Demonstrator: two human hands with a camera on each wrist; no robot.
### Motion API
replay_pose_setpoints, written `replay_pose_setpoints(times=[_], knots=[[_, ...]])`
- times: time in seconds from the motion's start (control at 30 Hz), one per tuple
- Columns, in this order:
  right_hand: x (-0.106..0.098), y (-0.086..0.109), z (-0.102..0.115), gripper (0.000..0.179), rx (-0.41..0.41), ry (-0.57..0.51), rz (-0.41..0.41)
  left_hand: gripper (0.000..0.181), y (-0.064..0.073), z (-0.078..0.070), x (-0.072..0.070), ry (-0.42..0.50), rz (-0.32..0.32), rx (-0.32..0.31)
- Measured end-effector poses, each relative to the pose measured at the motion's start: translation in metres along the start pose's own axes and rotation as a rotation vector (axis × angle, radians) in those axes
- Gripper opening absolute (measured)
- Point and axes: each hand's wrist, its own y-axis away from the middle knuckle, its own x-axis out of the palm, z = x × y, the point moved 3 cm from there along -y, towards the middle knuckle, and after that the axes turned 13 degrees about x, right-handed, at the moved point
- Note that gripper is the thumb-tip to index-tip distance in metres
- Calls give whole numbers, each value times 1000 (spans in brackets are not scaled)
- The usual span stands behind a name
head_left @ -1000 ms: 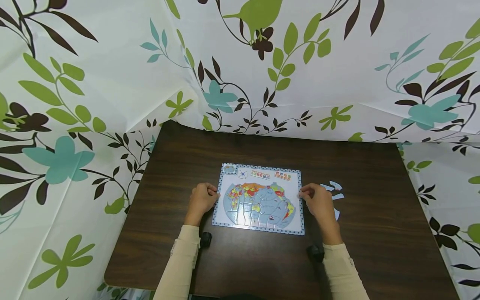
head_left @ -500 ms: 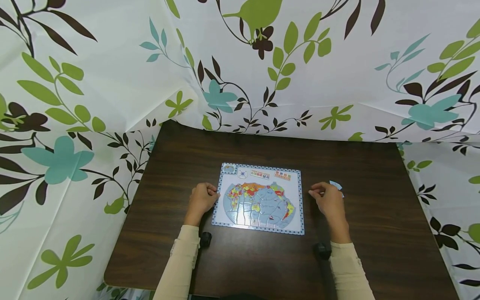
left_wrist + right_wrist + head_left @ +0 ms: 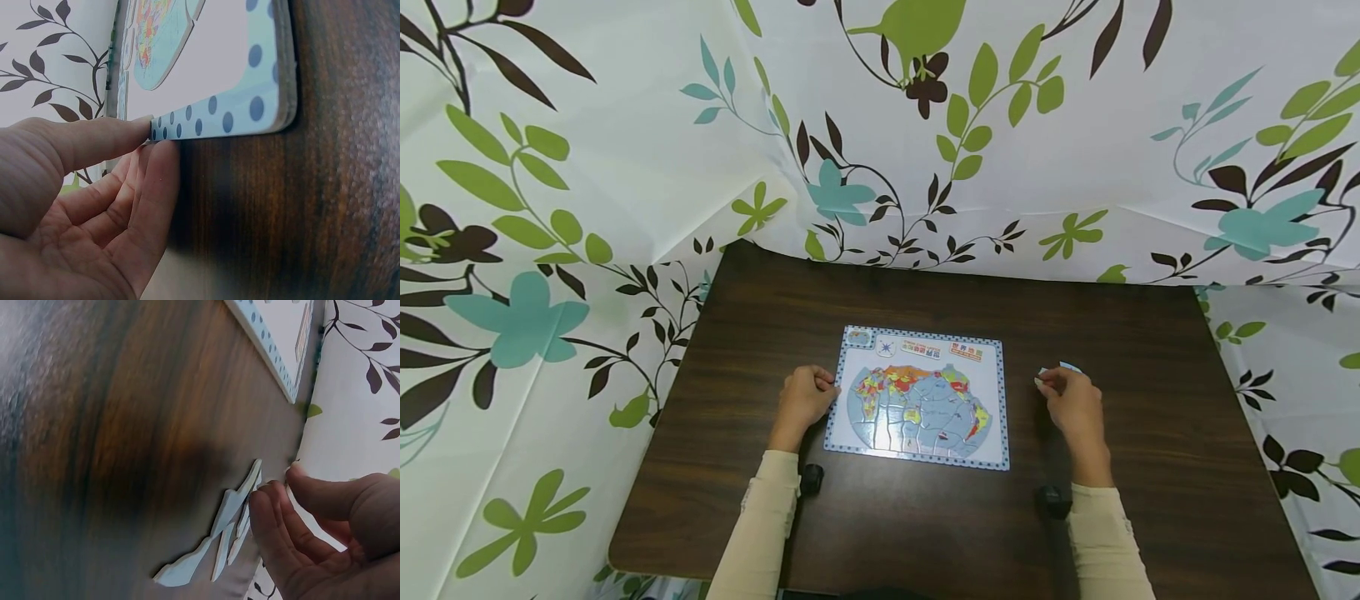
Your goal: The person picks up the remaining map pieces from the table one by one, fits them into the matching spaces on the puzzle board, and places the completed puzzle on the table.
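Note:
A world-map jigsaw puzzle (image 3: 925, 408) in a white tray with a dotted blue border lies flat on the dark table. My left hand (image 3: 805, 404) pinches the tray's left edge; the left wrist view shows the thumb on the dotted border (image 3: 228, 120) and the index finger against the edge below. To the right of the tray, my right hand (image 3: 1072, 408) hovers over the loose puzzle pieces (image 3: 228, 512). Its thumb and index fingertips are apart, with nothing visible between them. From the head, the hand covers most of the pieces; one piece (image 3: 1071, 367) shows behind the knuckles.
The brown wooden table (image 3: 1180, 433) extends around the tray on all sides. Behind it and at both sides hangs a white cloth (image 3: 880, 150) with leaf and flower prints. Black wrist devices (image 3: 811, 481) sit at both wrists.
My right hand has left the tray's right edge and moved rightward, over the loose pieces, which it now mostly covers. The left hand and the tray have stayed in place.

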Motion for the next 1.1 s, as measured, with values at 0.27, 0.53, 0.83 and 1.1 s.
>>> replay_pose_setpoints(times=[0.27, 0.53, 0.83, 1.1], knots=[[-5, -3, -10, 22, 22, 20, -1, 17, 1, -1, -1, -5, -4, 13], [-2, -5, -18, 25, 41, 39, -7, 16, 1, -1, -1, -8, -3, 9], [3, -8, -23, 31, 32, 45, 3, 17, 1, -1, 0, -8, 6, -1], [4, -7, -22, 31, 55, 39, 29, 18, 0, -1, 0, -5, 5, -11]])
